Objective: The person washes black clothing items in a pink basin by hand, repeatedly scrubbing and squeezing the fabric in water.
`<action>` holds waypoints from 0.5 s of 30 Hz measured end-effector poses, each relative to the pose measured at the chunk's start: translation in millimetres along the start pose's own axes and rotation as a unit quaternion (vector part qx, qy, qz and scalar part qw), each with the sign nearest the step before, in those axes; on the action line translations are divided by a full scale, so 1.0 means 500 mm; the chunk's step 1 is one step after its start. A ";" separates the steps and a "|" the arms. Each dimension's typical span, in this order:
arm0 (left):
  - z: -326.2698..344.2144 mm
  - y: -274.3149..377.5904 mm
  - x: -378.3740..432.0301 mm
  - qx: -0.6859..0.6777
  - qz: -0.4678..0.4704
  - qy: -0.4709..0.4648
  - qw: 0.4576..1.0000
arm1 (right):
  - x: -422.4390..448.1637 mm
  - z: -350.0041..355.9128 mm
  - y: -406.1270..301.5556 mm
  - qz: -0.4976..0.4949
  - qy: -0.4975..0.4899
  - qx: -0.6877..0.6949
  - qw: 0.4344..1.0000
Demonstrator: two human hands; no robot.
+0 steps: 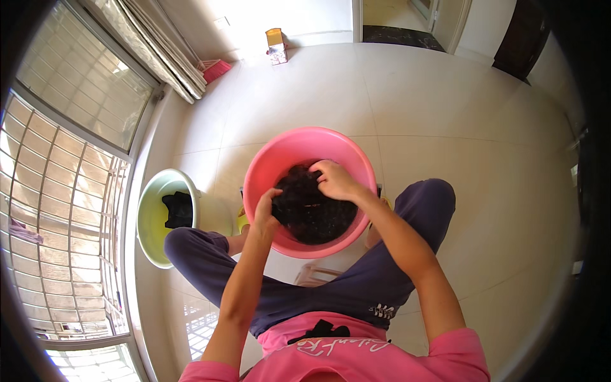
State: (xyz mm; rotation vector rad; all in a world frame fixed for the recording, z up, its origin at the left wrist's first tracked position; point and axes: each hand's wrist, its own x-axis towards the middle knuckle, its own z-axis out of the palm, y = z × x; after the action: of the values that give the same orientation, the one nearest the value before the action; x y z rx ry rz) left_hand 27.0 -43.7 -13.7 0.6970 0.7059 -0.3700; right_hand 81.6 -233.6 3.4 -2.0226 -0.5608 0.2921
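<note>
Between my knees stands a round pink plastic basin (310,138). Dark wet cloth (312,210) fills its lower part, with dark water around it. At the basin's left side, my left hand (267,210) holds an edge of the cloth between thumb and fingers. My right hand (336,181), over the basin's far right part, has its curled fingers gripping another part of the same cloth. Some fingertips are hidden in the dark folds. How much of the cloth lies under water I cannot tell.
A pale green bucket (145,229) with black cloth (179,210) inside stands near my left knee. Beyond it is a sliding window with a metal grille (62,191). A pink broom (215,70) and a small open box (277,47) are by the far wall.
</note>
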 end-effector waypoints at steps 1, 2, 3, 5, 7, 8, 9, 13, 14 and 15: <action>0.028 0.023 -0.026 0.009 0.018 -0.020 1.000 | -0.004 -0.024 0.015 0.033 -0.030 -0.067 0.997; 0.051 0.047 -0.046 0.018 0.035 -0.040 0.998 | -0.011 -0.026 0.034 0.043 -0.032 -0.103 0.993; 0.075 0.066 -0.065 0.026 0.050 -0.062 0.997 | -0.016 -0.018 0.054 0.056 -0.032 -0.141 0.988; 0.128 0.095 -0.114 0.041 0.062 -0.098 0.992 | -0.013 0.022 0.089 -0.003 0.000 -0.167 0.986; 0.182 0.119 -0.174 0.043 0.077 -0.147 0.985 | -0.011 0.045 0.083 -0.024 0.015 -0.165 0.986; 0.196 0.133 -0.192 0.043 0.080 -0.160 0.983 | -0.009 0.053 0.055 -0.015 0.016 -0.153 0.988; 0.205 0.146 -0.212 0.044 0.084 -0.173 0.980 | 0.000 0.060 0.034 -0.031 -0.002 -0.096 0.995; 0.205 0.175 -0.241 0.024 0.140 -0.268 0.953 | 0.053 0.063 -0.004 -0.048 -0.104 0.201 0.973; 0.202 0.176 -0.246 0.022 0.165 -0.243 0.956 | 0.061 0.064 0.000 0.015 -0.114 0.239 0.964; 0.193 0.176 -0.253 0.019 0.189 -0.215 0.958 | 0.065 0.072 0.005 0.081 -0.124 0.277 0.949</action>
State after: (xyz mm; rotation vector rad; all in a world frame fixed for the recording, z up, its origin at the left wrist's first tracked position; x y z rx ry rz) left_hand 28.3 -37.5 167.9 0.7389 0.1455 -0.1724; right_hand 95.2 -191.1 -15.5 -1.4918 -0.4061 0.7275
